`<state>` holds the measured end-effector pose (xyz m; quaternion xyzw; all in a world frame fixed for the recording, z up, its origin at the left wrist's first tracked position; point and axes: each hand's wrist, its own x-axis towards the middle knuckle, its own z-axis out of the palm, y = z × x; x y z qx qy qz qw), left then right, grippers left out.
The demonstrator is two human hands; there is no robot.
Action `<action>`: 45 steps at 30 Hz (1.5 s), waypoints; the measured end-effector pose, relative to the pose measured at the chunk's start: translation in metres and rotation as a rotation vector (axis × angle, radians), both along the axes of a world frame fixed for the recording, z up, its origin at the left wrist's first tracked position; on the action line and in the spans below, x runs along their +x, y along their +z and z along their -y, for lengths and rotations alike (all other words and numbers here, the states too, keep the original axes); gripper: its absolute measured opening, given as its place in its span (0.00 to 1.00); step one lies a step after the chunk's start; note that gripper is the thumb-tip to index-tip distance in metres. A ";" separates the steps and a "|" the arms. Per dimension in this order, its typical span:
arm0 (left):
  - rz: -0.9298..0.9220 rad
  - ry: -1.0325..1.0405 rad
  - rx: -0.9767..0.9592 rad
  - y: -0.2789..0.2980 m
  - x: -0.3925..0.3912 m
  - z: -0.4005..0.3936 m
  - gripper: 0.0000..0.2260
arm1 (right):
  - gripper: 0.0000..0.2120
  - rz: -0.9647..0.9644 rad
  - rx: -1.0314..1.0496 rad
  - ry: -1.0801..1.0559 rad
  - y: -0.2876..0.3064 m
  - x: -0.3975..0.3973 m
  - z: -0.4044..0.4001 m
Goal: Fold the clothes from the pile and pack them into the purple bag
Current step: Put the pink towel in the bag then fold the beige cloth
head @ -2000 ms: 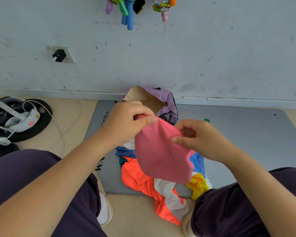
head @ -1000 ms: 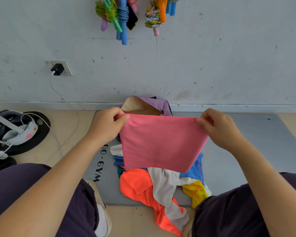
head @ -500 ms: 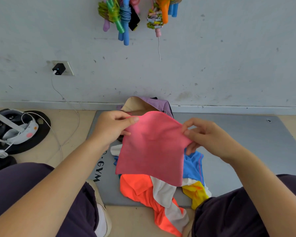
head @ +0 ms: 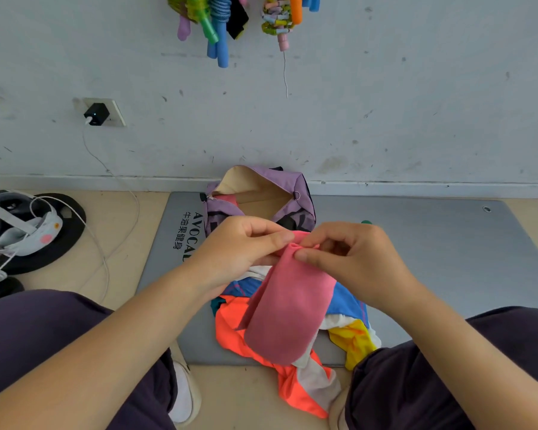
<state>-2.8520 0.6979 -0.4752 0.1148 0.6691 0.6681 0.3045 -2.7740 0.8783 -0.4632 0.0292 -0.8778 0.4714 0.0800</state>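
A pink cloth [head: 288, 308] hangs folded into a narrow strip in front of me. My left hand [head: 239, 248] and my right hand [head: 351, 256] both pinch its top edge, fingertips close together. Below it lies the clothes pile [head: 295, 377] with orange, white, blue and yellow pieces on the grey mat. The purple bag [head: 302, 193] stands open behind my hands, against the wall, with something pink showing at its left inner edge.
The grey mat [head: 441, 243] lies on the floor along the wall. A headset [head: 22, 231] with white cables sits at the left on a black disc. A charger [head: 96, 114] is plugged into the wall socket. Coloured items [head: 218, 26] hang above. My knees frame the pile.
The pink cloth was stretched wide between my hands a second ago. My hands have come together and the cloth now hangs doubled into a narrow strip.
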 end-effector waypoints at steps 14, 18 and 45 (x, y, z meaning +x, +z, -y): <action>-0.262 -0.076 0.016 0.005 0.008 -0.002 0.07 | 0.07 -0.158 0.134 -0.069 0.007 0.001 -0.004; -0.353 -0.061 0.002 0.009 -0.003 0.008 0.06 | 0.15 0.170 0.445 -0.025 0.010 -0.004 -0.036; -0.696 0.101 -0.361 -0.011 -0.023 0.015 0.03 | 0.09 -0.005 0.469 -0.084 0.015 -0.002 -0.048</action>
